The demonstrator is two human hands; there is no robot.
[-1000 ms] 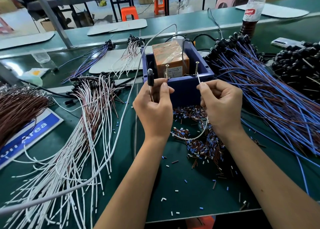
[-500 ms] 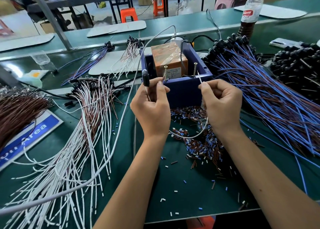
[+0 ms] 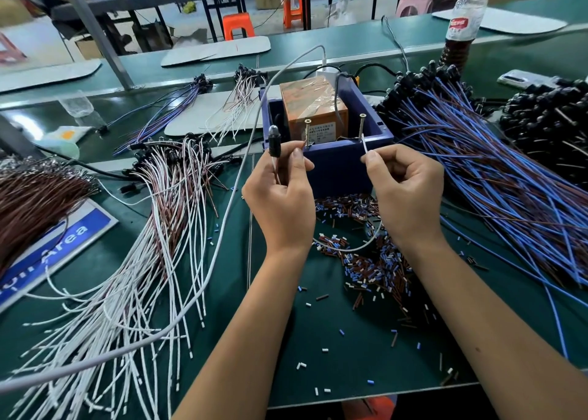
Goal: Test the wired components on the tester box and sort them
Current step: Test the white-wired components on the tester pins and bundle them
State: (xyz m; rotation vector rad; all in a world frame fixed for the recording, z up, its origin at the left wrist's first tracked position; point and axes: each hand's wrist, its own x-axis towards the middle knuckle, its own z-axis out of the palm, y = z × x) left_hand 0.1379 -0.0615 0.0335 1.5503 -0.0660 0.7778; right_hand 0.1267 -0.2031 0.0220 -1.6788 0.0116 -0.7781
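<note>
The tester box (image 3: 337, 168) is a dark blue open tub holding an orange taped block, with two upright brass screws (image 3: 307, 133) on its front rim. My left hand (image 3: 283, 203) grips a wired component whose black head (image 3: 274, 141) sticks up beside the left screw. My right hand (image 3: 404, 193) pinches that component's white wire end (image 3: 364, 144) at the base of the right screw. The white wire loops down between my wrists. Blue-wired components (image 3: 496, 171) are heaped on the right, white and brown-wired ones (image 3: 152, 235) on the left.
Cut insulation bits (image 3: 366, 257) litter the green mat in front of the box. A grey cable (image 3: 222, 228) crosses the left pile. A bottle (image 3: 463, 28) and a phone (image 3: 525, 79) sit at the back right, brown wires (image 3: 35, 196) and a blue sign (image 3: 60, 247) at the far left.
Both hands stay at the box's front rim. The black head in my left hand has shifted slightly left of the left screw; the right hand keeps the wire end by the right screw.
</note>
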